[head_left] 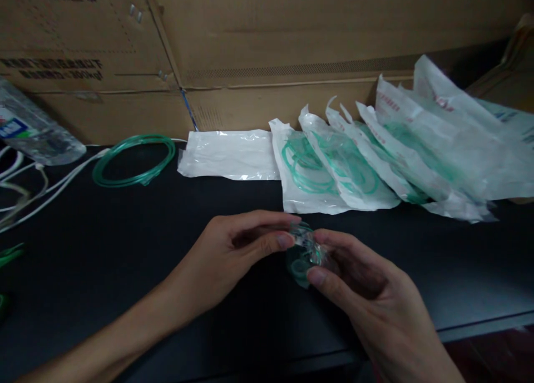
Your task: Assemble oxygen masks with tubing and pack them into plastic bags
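Head view: looks forward, down at tabletop (104,249); left hand (231,249), right hand (377,285) close.

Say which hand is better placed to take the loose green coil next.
Likely the left hand: it is nearer the coil. The right hand is farther off; both hold the clear piece.

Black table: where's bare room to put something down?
The table is bare between the coiled green tube and the left hand, and between the right hand and the packets. It's crowded back right, where packets overlap, and back left, with the bottle and white cables.
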The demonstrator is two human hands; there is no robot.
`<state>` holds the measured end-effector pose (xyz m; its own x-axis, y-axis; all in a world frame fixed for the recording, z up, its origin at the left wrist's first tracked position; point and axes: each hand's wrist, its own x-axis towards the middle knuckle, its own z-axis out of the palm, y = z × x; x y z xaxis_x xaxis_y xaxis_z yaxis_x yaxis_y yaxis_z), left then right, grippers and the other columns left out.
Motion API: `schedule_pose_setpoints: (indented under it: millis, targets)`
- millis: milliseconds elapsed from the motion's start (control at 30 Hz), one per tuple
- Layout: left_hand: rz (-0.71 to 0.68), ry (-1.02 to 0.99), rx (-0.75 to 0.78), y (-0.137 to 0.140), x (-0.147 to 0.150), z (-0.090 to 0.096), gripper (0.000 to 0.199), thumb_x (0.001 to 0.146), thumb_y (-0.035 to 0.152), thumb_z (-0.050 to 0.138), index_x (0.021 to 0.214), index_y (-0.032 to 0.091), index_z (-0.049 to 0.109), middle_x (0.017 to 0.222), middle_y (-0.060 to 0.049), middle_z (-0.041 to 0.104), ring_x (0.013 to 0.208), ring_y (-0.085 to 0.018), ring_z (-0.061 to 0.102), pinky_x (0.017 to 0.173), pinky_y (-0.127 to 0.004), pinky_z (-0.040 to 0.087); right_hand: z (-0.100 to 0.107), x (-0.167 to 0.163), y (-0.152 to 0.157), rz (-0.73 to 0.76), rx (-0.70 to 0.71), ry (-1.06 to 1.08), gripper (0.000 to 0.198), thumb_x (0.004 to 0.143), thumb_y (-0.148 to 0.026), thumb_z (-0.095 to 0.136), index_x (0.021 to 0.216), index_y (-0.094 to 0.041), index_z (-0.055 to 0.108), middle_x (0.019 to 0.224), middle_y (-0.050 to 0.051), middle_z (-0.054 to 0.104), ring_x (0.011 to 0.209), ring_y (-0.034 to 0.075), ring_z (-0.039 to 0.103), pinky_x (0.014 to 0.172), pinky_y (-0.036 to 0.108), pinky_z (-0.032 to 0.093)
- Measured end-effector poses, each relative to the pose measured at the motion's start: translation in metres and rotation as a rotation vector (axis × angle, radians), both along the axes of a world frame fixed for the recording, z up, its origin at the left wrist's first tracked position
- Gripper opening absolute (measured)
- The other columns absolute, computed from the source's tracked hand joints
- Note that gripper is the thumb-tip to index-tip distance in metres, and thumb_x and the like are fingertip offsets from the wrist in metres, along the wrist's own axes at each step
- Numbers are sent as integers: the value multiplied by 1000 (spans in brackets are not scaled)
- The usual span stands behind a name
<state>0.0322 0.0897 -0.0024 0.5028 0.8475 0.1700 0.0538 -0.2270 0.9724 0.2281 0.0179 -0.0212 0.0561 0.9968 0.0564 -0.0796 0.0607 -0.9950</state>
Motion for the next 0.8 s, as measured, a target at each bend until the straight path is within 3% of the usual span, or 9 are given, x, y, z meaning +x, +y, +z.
schedule_pose_setpoints:
  millis: [100,267,400,567,800]
  targets:
    - [16,23,37,-1,2,0,19,94,16,72,108,23,81,105,2,84,96,-19,81,85,-26,67,0,-2,1,-44,40,-73,21,82,-22,84,101,-29,75,85,-2,78,74,14,75,65,19,63]
    - [84,-9,109,-9,5,1,27,85,12,80,110,24,81,101,3,84,87,-18,82,81,-24,68,-2,-12,-6,-191,139,-290,20,84,-22,81,99,-31,71,85,-4,76,70,13,72,62,18,60]
    - [118,3,287,-17,6,2,30,79,13,86,109,15,79,97,-1,85,80,-16,82,76,-17,67,-5,-22,-15,-305,266,-422,25,83,-18,80,101,-31,70,85,-3,75,66,14,71,59,21,58]
    - [120,65,570,-18,4,3,29,82,16,84,109,6,77,99,-10,84,82,-15,82,77,-14,64,-2,-29,-21,-288,371,-431,31,85,-10,76,106,-32,68,78,-5,70,67,14,68,55,22,54]
    - [156,76,718,-20,4,1,29,78,9,79,107,9,77,98,-9,85,80,-15,82,79,-14,64,-3,-29,-23,-299,394,-475,36,85,-6,72,108,-33,69,82,-4,72,69,15,68,57,24,55]
